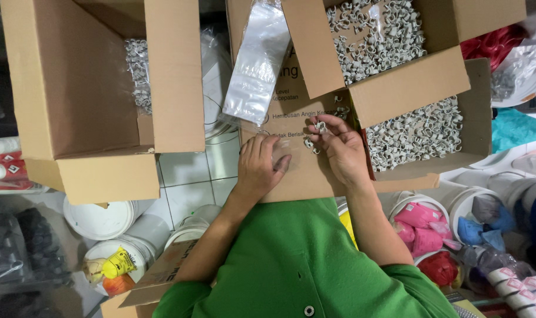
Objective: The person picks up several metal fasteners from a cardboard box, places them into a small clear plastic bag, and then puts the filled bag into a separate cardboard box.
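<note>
Over a tiled floor (188, 176) crowded with cartons and tubs, we look down on our own two hands at work. The largest thing before us is the open cardboard box (73, 94) at left, its flaps raised, with a bag of small grey clips tucked inside. To the right stands a second cardboard box (409, 88), heaped with loose grey cable clips (415, 132) on both sides of its folded flap. Between them our hands rest on a flat cardboard flap (297, 171) that serves as a working surface. A clear plastic bag (253, 65) lies up across that flap, its lower end under our left hand (259, 165), whose fingers press flat on the plastic, not closed around anything. Our right hand (338, 147) holds a few clips (321, 125) pinched between thumb and fingertips, its grip clamped on them just beside the bag's mouth; a couple more hang at the palm. White plastic buckets (103, 221) stand on the floor below, and tubs of pink and blue packets (421, 227) sit at right.
</note>
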